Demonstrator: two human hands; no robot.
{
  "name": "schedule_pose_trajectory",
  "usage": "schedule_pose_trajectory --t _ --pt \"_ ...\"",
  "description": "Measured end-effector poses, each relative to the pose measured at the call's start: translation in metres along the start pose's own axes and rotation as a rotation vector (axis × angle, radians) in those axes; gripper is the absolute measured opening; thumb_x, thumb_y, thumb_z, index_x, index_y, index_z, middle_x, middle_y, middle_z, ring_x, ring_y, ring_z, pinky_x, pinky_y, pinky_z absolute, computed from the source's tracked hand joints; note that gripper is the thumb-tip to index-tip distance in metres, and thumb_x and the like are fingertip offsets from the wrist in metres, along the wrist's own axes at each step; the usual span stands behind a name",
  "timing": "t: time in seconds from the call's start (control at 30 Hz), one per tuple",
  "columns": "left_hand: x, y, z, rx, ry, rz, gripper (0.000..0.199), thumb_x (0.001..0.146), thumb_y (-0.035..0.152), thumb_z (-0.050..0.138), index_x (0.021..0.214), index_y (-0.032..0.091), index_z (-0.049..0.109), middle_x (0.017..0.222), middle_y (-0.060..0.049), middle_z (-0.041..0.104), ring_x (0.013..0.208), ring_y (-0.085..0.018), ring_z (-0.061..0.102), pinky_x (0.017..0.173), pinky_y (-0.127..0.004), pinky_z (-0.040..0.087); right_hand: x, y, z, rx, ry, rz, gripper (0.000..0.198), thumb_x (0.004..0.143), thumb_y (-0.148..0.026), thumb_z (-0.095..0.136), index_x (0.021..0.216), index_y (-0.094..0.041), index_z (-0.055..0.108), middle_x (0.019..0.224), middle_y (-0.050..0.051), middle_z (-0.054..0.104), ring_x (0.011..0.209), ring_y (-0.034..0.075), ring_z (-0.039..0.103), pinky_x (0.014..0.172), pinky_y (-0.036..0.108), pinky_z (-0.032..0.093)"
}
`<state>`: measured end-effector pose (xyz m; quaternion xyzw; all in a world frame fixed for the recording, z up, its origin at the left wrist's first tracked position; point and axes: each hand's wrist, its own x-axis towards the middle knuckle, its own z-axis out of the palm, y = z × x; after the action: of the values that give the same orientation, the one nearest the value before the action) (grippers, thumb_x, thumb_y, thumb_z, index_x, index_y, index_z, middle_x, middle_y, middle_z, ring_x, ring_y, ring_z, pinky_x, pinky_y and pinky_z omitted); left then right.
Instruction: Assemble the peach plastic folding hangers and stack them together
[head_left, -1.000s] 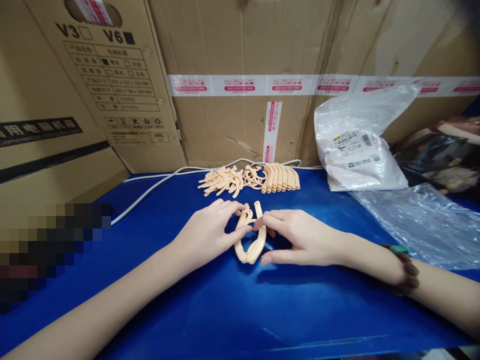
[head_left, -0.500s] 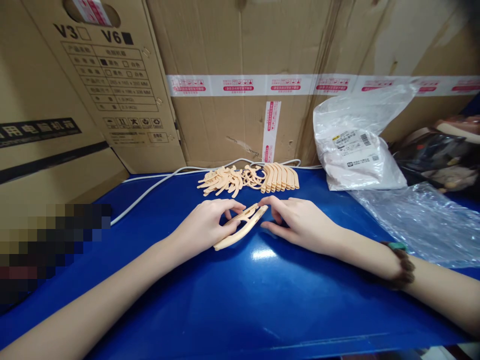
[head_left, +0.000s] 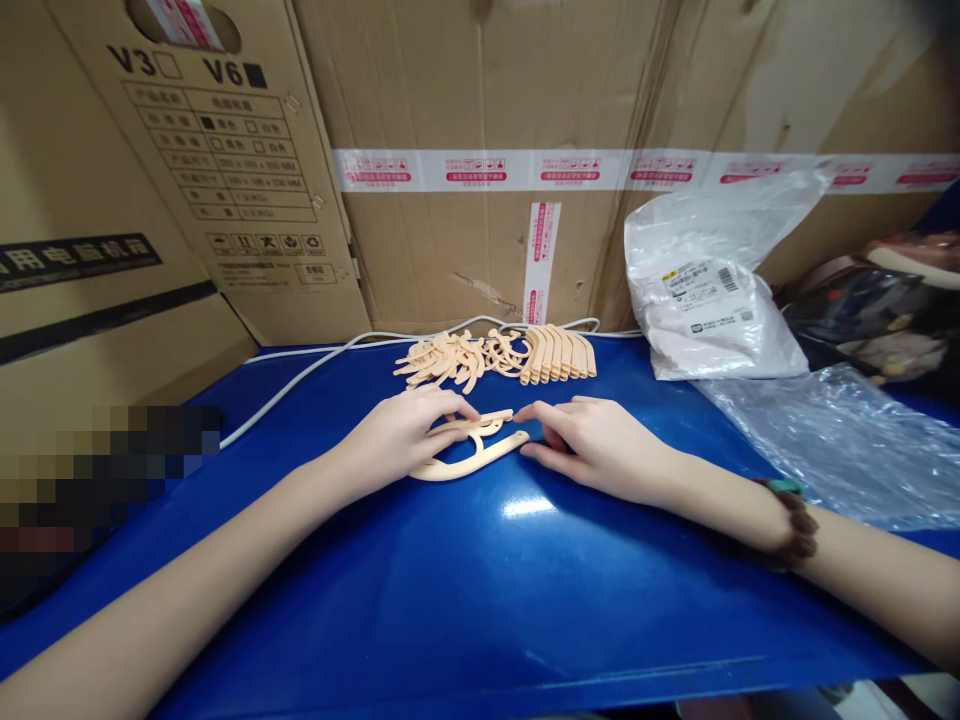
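Note:
A beige plastic folding clothes hanger lies low over the blue table, its two curved arms spread apart around a rounded middle piece. My left hand pinches it at the left, thumb and fingers on the upper arm, hiding part of that end. At the hanger's right ends is my right hand, with index finger and thumb apart and the other fingers curled. Its index fingertip comes close to the upper arm's tip and its thumb close to the lower arm's tip; whether they touch I cannot tell.
Behind the hands lie a loose heap of beige curved pieces, several hook pieces and a neat row of arm pieces. A white cable runs along the back. Cardboard boxes stand behind; a white plastic bag and clear wrap lie right.
My left hand has drawn the hanger slightly left and turned it flatter, and its arms now look wider apart. My right hand has hardly moved; the hanger's ends now sit just left of its fingertips.

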<state>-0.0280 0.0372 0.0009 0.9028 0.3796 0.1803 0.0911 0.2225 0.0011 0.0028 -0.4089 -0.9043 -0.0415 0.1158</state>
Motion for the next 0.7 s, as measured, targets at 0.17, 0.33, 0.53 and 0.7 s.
schedule_pose_trajectory --t 0.17,0.33,0.53,0.7 --pt "-0.001 -0.001 -0.003 -0.006 -0.007 0.005 0.015 0.090 0.031 0.056 0.097 0.024 0.067 0.103 0.001 0.071 0.095 -0.017 0.063 0.078 -0.026 0.045 0.001 0.001 0.001 0.044 -0.016 -0.023 0.022 0.095 -0.034 0.047 0.103 -0.020 0.063 0.083 0.002 0.070 0.073 0.019 0.064 0.069 0.029 0.040" --pt "-0.001 -0.004 -0.004 0.029 0.001 -0.017 0.014 0.089 0.028 0.056 0.094 0.023 0.067 0.103 0.001 0.072 0.095 -0.017 0.064 0.081 -0.027 0.045 -0.001 0.001 0.002 0.084 -0.034 -0.083 0.020 0.096 -0.032 0.046 0.097 -0.019 0.062 0.088 0.002 0.070 0.075 0.018 0.064 0.070 0.029 0.041" --pt "-0.001 -0.002 -0.010 0.089 -0.026 -0.012 0.016 0.090 0.027 0.052 0.094 0.023 0.067 0.103 0.000 0.070 0.096 -0.019 0.063 0.082 -0.029 0.045 -0.003 0.000 0.001 0.135 -0.084 -0.204 0.024 0.097 -0.036 0.044 0.096 -0.020 0.062 0.082 0.002 0.068 0.070 0.016 0.061 0.065 0.026 0.039" --pt "-0.001 -0.005 -0.022 0.175 0.055 -0.064 0.021 0.090 0.036 0.051 0.099 0.026 0.067 0.106 0.000 0.068 0.102 -0.021 0.059 0.083 -0.031 0.045 -0.004 0.000 0.000 0.133 -0.058 -0.211 0.030 0.098 -0.042 0.042 0.104 -0.020 0.061 0.086 0.003 0.069 0.072 0.017 0.063 0.067 0.027 0.041"
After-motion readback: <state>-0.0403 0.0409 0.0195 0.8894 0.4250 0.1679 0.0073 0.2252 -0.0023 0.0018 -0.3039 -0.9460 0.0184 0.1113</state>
